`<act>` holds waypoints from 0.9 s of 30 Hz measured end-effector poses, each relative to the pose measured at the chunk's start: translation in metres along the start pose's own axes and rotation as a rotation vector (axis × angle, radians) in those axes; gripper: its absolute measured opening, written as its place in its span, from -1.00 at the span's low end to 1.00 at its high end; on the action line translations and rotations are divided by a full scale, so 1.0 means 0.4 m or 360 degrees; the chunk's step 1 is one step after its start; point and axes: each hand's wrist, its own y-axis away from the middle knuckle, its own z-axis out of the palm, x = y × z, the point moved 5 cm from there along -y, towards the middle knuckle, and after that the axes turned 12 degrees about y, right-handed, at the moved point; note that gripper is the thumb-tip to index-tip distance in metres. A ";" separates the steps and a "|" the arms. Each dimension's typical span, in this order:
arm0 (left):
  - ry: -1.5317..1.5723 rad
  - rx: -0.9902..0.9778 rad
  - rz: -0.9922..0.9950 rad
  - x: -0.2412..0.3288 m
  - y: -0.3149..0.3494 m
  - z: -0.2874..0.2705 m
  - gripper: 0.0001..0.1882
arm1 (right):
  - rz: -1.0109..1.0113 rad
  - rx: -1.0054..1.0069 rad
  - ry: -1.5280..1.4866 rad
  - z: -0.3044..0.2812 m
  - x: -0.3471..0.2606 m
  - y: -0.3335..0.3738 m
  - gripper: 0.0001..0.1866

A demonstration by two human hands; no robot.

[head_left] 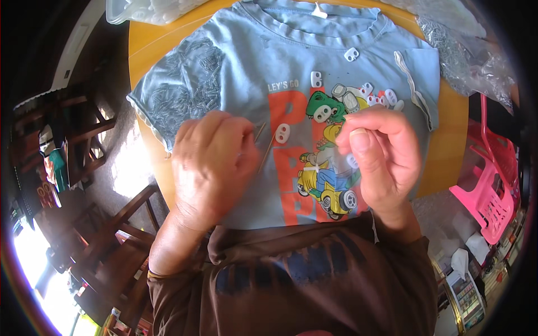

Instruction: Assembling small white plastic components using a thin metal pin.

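A light blue T-shirt (pixel 246 73) with a cartoon print lies spread over the table under both hands. My left hand (pixel 213 162) is closed over the shirt's left part, its back up; what its curled fingers hold is hidden. Beside those fingers show two thin brass-coloured rods (pixel 267 152); whether the hand touches them I cannot tell. My right hand (pixel 386 151) is raised over the print, thumb and fingers bent together, on something too small to make out. Several small white plastic pieces with two holes (pixel 282 133) lie about the print, some near the right fingertips.
Many small metal pieces (pixel 190 89) are heaped on the shirt's left sleeve. A clear plastic bag of metal parts (pixel 448 50) lies at the table's far right, a translucent tub (pixel 151 10) at the far left. Right of the wooden table (pixel 448 162) is a pink plastic chair (pixel 487 196).
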 end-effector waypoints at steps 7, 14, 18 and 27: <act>0.1117 0.0124 -0.0388 0.004 0.014 -0.032 -0.85 | -0.0203 -0.0183 0.0217 0.030 -0.022 -0.008 -0.89; 0.0734 0.0249 0.0256 0.096 0.042 -0.044 -0.73 | -0.0106 -0.0576 0.0239 0.070 -0.052 0.007 -0.82; 0.0380 0.0344 0.0464 0.121 0.055 -0.034 -0.77 | -0.0075 -0.0684 0.0184 0.066 -0.048 0.014 -0.86; 0.0689 0.0225 0.0474 0.121 0.048 -0.030 -0.68 | 0.0309 -0.0834 -0.0204 0.051 -0.020 0.017 -0.94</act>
